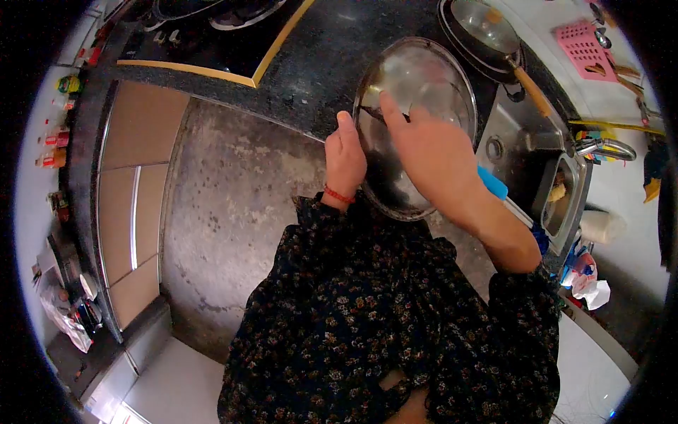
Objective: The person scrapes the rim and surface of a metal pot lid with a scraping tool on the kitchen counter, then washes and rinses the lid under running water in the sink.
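Note:
A round glass pot lid (441, 67) with a metal rim is held tilted in front of my body, beside the counter edge. My left hand (345, 157), with a red bracelet at the wrist, grips its left rim; the thumb points up and the other fingers are hidden behind the lid. Over the lid's face lies my right hand (438, 152), index finger reaching forward and the other fingers curled. A dark narrow piece (373, 112) shows beside that index finger. Whether it belongs to the lid or is held, I cannot tell.
A dark stone counter (318, 60) runs ahead, with a gas stove (205, 53) at left. To the right are a wood-handled pan (484, 32), a steel sink (519, 120) and a tap (614, 148). A pink rack (585, 49) hangs on the wall.

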Demonstrator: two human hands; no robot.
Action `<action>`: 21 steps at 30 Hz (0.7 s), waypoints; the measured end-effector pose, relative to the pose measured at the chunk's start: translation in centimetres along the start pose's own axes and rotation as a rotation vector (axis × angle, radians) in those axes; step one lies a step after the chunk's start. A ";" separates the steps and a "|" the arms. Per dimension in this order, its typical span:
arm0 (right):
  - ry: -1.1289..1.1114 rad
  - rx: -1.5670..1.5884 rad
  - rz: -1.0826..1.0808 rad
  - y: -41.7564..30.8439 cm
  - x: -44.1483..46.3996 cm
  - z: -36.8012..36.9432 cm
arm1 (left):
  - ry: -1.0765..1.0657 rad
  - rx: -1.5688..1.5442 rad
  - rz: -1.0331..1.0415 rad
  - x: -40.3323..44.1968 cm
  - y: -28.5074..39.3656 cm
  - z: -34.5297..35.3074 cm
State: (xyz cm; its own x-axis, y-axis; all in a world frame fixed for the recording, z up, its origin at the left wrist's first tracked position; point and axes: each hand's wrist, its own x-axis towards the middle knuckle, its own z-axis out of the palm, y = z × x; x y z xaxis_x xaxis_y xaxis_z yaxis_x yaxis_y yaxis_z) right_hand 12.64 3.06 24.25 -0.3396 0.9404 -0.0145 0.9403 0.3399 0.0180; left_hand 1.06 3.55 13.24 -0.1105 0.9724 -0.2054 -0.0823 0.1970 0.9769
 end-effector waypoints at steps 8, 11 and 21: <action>-0.022 -0.058 -0.017 1.4 0.7 -0.8 | -0.018 0.021 0.061 0.0 -0.3 0.2; -0.057 -0.108 0.029 3.0 2.4 -0.9 | -0.030 0.058 0.079 -0.3 0.2 0.3; -0.036 -0.010 -0.047 -0.5 0.2 -0.3 | -0.005 0.091 0.092 0.2 -0.1 -0.1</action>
State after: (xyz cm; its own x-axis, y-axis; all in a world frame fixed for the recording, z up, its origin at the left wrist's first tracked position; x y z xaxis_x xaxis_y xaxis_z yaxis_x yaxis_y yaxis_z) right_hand 12.06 3.10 24.54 -0.3822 0.9227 -0.0514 0.9230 0.3838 0.0269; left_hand 0.90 3.70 13.13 -0.1086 0.9874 -0.1147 0.0179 0.1173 0.9929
